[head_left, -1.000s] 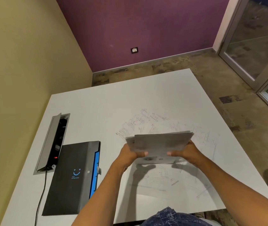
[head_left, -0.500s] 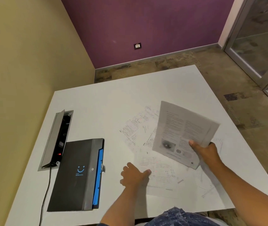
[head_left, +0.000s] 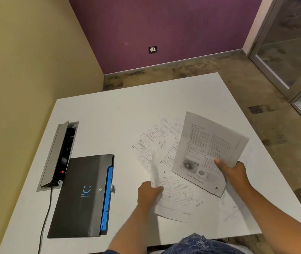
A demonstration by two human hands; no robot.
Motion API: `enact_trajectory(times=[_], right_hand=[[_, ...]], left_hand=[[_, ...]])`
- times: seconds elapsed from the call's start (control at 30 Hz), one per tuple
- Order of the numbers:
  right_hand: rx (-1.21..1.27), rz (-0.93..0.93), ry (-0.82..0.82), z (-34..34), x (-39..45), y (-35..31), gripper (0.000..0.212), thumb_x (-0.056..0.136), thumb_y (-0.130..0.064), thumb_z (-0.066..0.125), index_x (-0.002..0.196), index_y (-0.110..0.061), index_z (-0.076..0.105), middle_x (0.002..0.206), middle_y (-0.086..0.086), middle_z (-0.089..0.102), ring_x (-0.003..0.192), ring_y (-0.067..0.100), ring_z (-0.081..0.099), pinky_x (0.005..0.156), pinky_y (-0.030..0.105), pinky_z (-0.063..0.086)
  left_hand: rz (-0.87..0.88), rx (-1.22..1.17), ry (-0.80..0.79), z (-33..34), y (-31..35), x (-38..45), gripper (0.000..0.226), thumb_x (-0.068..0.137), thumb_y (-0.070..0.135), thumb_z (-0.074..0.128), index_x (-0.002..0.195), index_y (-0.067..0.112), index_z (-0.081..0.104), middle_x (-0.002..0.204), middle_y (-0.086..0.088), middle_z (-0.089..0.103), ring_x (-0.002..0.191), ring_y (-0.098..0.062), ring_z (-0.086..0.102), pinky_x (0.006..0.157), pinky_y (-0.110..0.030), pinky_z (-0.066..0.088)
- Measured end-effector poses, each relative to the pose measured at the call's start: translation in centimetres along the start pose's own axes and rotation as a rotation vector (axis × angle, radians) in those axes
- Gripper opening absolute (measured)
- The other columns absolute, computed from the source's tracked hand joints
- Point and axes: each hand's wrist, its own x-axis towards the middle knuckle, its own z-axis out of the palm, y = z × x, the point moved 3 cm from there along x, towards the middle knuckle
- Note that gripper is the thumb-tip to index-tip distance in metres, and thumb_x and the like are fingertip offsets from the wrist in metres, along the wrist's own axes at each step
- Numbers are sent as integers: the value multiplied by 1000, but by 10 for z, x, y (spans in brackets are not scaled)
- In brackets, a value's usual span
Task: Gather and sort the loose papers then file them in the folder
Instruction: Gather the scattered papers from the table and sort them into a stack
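My right hand (head_left: 234,172) grips a small stack of printed sheets (head_left: 204,151) by its near right corner and holds it tilted above the table. My left hand (head_left: 148,194) pinches the left edge of another printed page (head_left: 175,198), and that edge curls up off the table. More loose papers (head_left: 151,142) lie spread beneath and beyond both, overlapping one another. The black folder (head_left: 83,195) with blue dividers lies shut on the left part of the white table (head_left: 120,114), apart from both hands.
An open cable box (head_left: 58,154) is set into the table left of the folder, with a black cord (head_left: 45,217) running toward the near edge. A yellow wall stands on the left. The table's right edge drops to the floor.
The hands split apart: my right hand carried the stack to the right, and my left hand dropped to the table and took hold of a page's edge, lifting it.
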Motion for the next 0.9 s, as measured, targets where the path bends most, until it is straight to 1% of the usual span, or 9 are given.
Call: enact_trajectory(times=[0.07,0.13,0.2,0.3,0.43,0.57,0.67,0.8,0.9], right_hand=[[-48,-17,1,-1,3,-1,37,89,-27,82,120,-12,71,105,3,77,96,19,74,81,31,58],[-90,-42,21,-2,8,-4,40,90,-31,80,122,-9,72,100,-2,77,93,18,74,79,30,59],[-127,-63,43,-3,11,-8,40,92,-33,78,122,-8,72,96,-6,76,89,15,74,73,27,59],[-176,-99,69,-5,13,-13,37,94,-36,75,122,-12,72,92,-13,74,84,8,72,58,15,56],[-214,-98,93,-8,16,-12,37,95,-33,74,124,-10,72,88,-19,71,82,2,69,56,10,52],[-268,-77,96,-10,18,-9,35,96,-35,73,121,-11,74,84,-20,71,77,2,69,51,7,50],[-322,-60,102,-10,18,-7,34,96,-36,73,120,-13,75,83,-19,71,76,4,69,54,14,51],[-469,-79,121,-6,21,-6,33,99,-33,69,122,-10,73,94,3,76,75,20,70,62,22,52],[-506,-79,144,1,21,-6,35,100,-31,68,126,-9,71,107,13,78,88,33,72,77,37,61]], left_hand=[[10,-189,-128,-15,-3,6,29,75,28,79,90,8,65,86,-2,69,74,-17,65,65,-27,51],[-31,-232,-266,-29,-7,13,30,84,9,78,111,1,68,106,-9,76,97,-25,73,87,-36,60],[-33,-251,-331,-44,-9,15,37,90,-2,71,127,1,66,125,-12,73,117,-33,68,107,-46,52],[-31,-200,-313,-70,-17,16,32,94,4,69,126,5,69,125,-9,74,113,-30,69,104,-41,54],[-199,-342,-207,-103,-44,18,31,91,-4,66,123,-3,67,125,-23,70,117,-44,65,110,-53,49],[-277,-541,-94,-121,-70,15,15,83,-13,58,95,-9,67,128,-29,67,118,-44,64,112,-51,47],[-278,-658,-34,-130,-87,19,31,73,-14,48,101,-14,61,119,-34,69,112,-55,65,106,-65,47],[-293,-868,1,-138,-108,14,54,57,-6,45,109,-12,58,125,-31,69,117,-57,61,93,-54,52],[-292,-991,-56,-140,-110,9,77,47,1,47,122,-8,61,125,-26,70,123,-55,59,97,-53,49]])
